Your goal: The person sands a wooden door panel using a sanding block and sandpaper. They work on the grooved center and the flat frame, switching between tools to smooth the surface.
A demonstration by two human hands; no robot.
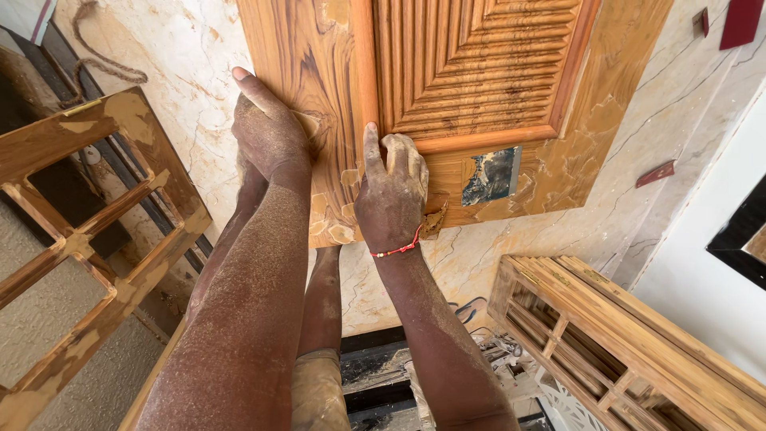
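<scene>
An orange-brown wooden door panel (pixel 447 88) with bold grain and a raised, ribbed square centre framed by a smooth moulding lies on the pale marble-patterned floor (pixel 183 64). Pale filler patches and a torn dark sticker mark its near edge. The dusty left hand (pixel 267 132) presses a small piece of sandpaper (pixel 309 124) against the panel, fingers stretched over it. The right hand (pixel 391 191), with a red thread at the wrist, rests flat near the moulding, fingers loosely curled, gripping nothing. Wooden lattice frames (pixel 88 239) stand on either side.
</scene>
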